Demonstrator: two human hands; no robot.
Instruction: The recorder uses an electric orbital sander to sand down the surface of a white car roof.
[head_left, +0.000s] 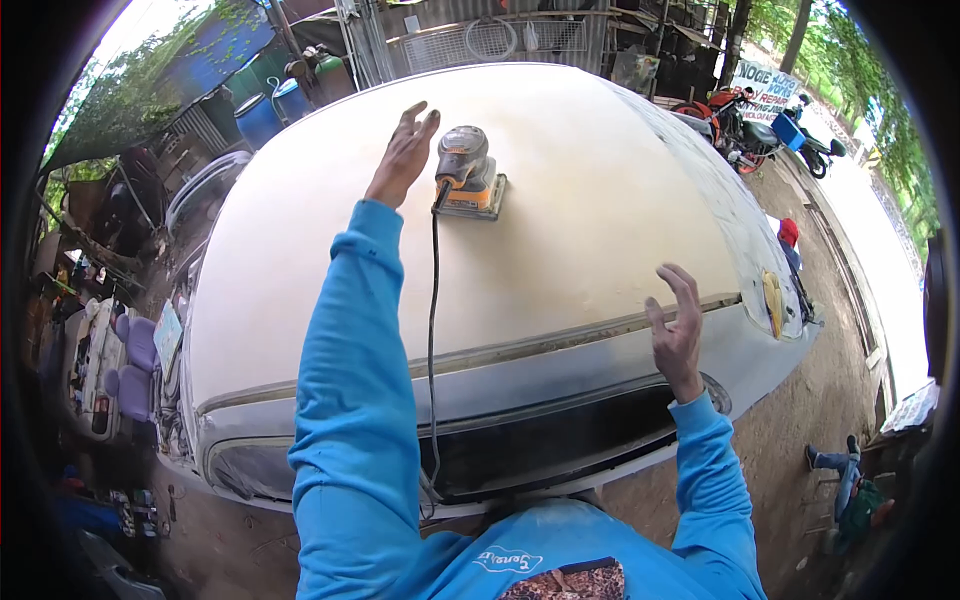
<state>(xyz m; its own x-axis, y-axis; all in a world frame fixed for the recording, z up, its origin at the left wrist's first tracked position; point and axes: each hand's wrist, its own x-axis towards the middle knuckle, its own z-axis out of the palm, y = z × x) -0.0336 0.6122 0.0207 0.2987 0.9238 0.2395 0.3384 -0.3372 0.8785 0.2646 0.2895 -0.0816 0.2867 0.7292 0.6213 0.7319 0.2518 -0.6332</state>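
Note:
A yellow and grey electric sander (466, 172) stands on the pale, dusty roof (590, 190) of a car. Its black cord (434, 330) runs down over the roof edge and past the dark side window (550, 450). Just left of the sander, my left hand (404, 152) is raised with its fingers apart and nothing in it. My right hand (679, 335) is over the near roof edge on the right, empty, its fingers spread and slightly bent. Neither hand touches the sander.
A yellow piece of cloth or pad (773, 303) lies at the car's right end. Beyond it stand motorcycles (765, 130) and a sign board (757, 88). Blue drums (258, 120) are at the back left, purple seats (137, 365) at the left. A person (855, 490) is at the lower right.

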